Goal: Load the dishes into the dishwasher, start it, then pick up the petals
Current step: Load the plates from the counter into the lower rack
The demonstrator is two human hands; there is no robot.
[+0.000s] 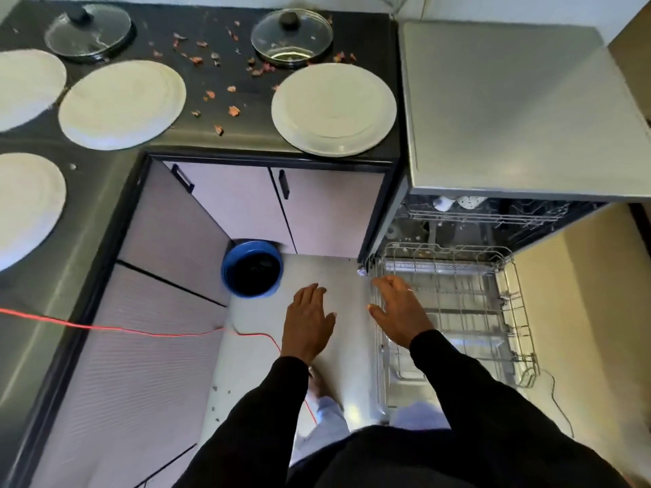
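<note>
Loading looks unstarted: the lower rack point(458, 249) stands pulled out and bare, while plates point(334, 109), lidded pans point(291, 37) and petals point(234, 110) lie on the counter point(197, 22). The left hand point(310, 320) and right hand point(401, 311) hang spread-fingered, holding nothing.

Plates point(334, 109) and petals point(234, 110) are laid on the countertop point(246, 142); the dishwasher point(510, 110) is positioned right; its lower rack point(454, 311) is extended.

text: none legible | labels: none | brands: none | numbers: none
</note>
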